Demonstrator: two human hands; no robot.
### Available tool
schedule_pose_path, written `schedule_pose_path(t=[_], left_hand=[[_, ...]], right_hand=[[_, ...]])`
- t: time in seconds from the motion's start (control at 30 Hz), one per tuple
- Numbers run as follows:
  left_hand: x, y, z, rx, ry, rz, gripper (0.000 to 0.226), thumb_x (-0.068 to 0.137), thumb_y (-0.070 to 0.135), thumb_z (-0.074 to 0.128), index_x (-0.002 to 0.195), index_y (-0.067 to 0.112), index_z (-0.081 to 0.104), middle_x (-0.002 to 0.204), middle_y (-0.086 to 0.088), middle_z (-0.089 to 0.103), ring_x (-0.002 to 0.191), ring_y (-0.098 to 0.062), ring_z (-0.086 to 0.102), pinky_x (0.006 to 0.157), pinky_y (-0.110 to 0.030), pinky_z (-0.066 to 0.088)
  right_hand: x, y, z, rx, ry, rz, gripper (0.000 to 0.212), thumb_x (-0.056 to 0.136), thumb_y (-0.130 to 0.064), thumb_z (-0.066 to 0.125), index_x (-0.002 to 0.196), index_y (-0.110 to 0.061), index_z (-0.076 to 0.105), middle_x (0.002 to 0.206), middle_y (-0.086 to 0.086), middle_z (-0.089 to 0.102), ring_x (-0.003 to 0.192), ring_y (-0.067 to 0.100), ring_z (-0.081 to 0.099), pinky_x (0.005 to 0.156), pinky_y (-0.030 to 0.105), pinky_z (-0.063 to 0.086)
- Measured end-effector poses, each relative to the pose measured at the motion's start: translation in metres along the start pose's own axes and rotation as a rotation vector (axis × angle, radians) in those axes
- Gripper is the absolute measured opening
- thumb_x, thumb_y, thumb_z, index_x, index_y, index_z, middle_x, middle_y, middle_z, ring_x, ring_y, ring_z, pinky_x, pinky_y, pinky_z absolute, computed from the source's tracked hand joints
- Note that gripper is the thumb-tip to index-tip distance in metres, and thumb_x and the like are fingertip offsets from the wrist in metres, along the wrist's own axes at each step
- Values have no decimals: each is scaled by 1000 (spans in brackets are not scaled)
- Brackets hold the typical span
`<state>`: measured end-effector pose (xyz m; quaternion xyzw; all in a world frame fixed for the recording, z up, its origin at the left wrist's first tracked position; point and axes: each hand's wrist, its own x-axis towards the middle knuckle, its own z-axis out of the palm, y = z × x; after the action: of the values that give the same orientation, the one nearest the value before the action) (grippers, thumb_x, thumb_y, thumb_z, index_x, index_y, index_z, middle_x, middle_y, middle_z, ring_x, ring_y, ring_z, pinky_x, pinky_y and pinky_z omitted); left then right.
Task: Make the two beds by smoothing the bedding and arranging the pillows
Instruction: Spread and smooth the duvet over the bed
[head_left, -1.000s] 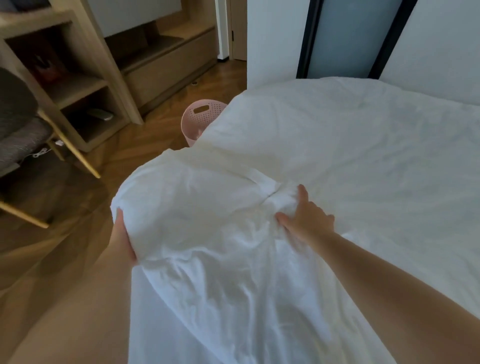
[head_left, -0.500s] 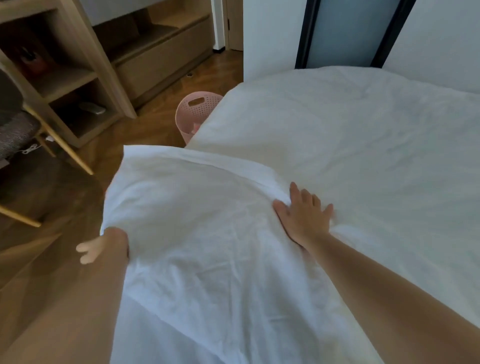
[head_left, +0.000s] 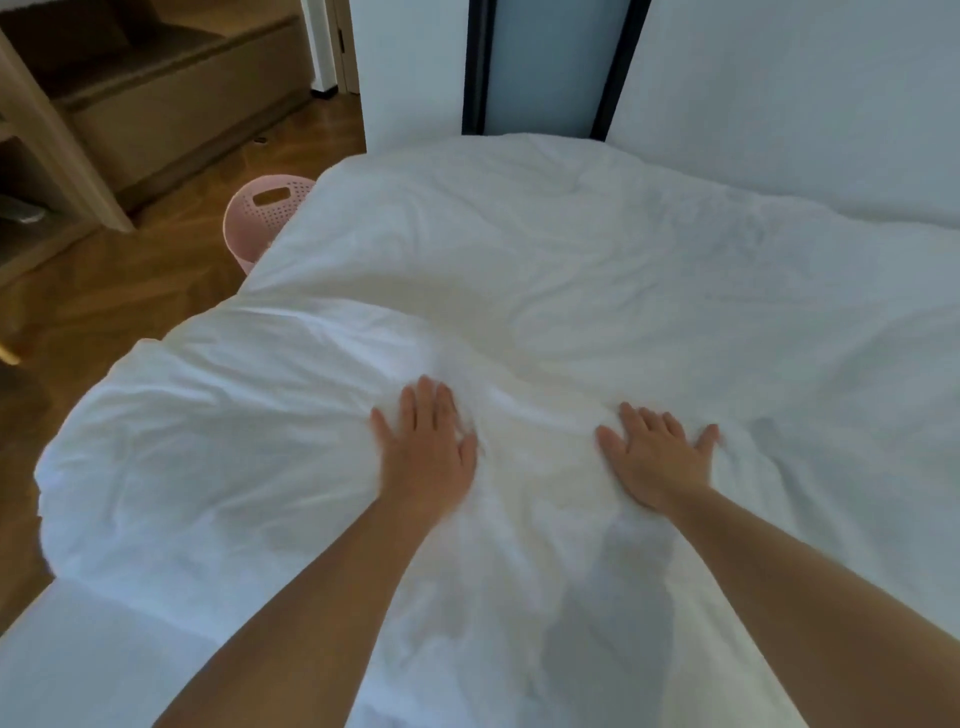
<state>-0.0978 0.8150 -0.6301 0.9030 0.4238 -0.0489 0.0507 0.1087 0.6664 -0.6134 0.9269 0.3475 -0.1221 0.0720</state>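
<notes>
A white duvet (head_left: 597, 291) covers the bed and is creased in the middle. Its near corner (head_left: 171, 441) is folded up into a puffy heap that overhangs the bed's left edge. My left hand (head_left: 426, 452) lies flat on this heap, fingers straight and together. My right hand (head_left: 657, 457) presses flat on the duvet a little to the right, fingers spread. Both arms reach in from the bottom of the view. I see no pillow here.
A pink perforated basket (head_left: 265, 218) stands on the wooden floor (head_left: 145, 291) against the bed's left side. Wooden shelving (head_left: 57, 145) and a low cabinet (head_left: 197, 104) line the far left. A white wall (head_left: 805, 93) and a dark-framed panel (head_left: 545, 62) stand behind the bed.
My left hand let go of the duvet's left edge and came onto its top, flat. The lifted corner dropped onto the bed. My right hand slid to the right.
</notes>
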Motion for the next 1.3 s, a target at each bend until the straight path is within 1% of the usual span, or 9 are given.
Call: schedule_pose_path(t=[0.2,0.3,0.4,0.53,0.63,0.77,0.9,1.07,1.3], left_hand=[[50,45,-20,171,63,234,70,102,50,21,156,14,-4,164,-7,-3,151,-27,-5,116,-62,3],[79,71,-30,276,-129,290,54,101,49,31,145,18,30,140,-5,48,136,-24,39,113,-61,6],[99,93,-37,173,161,276,17,101,34,43,107,21,53,97,-1,67,96,-25,62,98,-43,32],[129,120,-56,-28,504,134,24,100,29,43,116,17,56,108,-12,59,106,-34,53,100,-52,28],[119,148,-9,-11,147,8,57,101,50,22,152,25,19,159,-10,17,148,-30,9,113,-65,1],[117,158,44,26,34,-13,67,97,58,9,156,27,5,164,-3,-2,150,-25,-5,115,-63,-5],[118,153,30,86,-3,7,61,100,51,12,155,26,8,164,-2,1,150,-23,-2,116,-60,-3],[91,144,20,142,-18,92,59,101,40,17,156,23,5,164,-3,1,150,-22,0,118,-57,4],[29,218,23,-62,-94,184,88,81,67,-12,155,19,-11,162,-6,-17,150,-24,-13,118,-55,-3]], right_hand=[[17,120,-14,-144,-71,44,55,93,-66,25,135,-36,45,136,0,49,131,23,42,109,65,4],[27,159,-19,-114,-121,-27,51,91,-65,25,117,-31,53,124,2,59,115,26,55,95,44,30],[33,186,-40,-19,191,-116,32,102,-46,37,107,-17,50,106,11,68,95,35,63,75,37,39],[75,203,-76,41,575,-111,29,102,-35,41,108,-10,55,100,12,67,90,36,62,82,43,39],[81,197,-25,-72,305,8,48,101,-47,32,142,-23,39,145,11,42,137,33,35,108,60,14],[77,192,45,16,29,61,61,100,-56,11,156,-34,-1,165,1,-7,151,30,-7,115,63,-1],[94,199,31,55,18,24,61,100,-56,13,156,-33,5,165,1,-1,151,29,-1,115,61,2],[80,210,24,6,184,-96,51,99,-55,26,135,-23,44,137,5,44,127,27,41,107,51,29],[42,234,29,-94,189,-176,66,94,-56,3,155,-34,15,163,1,17,151,26,8,116,59,-7]])
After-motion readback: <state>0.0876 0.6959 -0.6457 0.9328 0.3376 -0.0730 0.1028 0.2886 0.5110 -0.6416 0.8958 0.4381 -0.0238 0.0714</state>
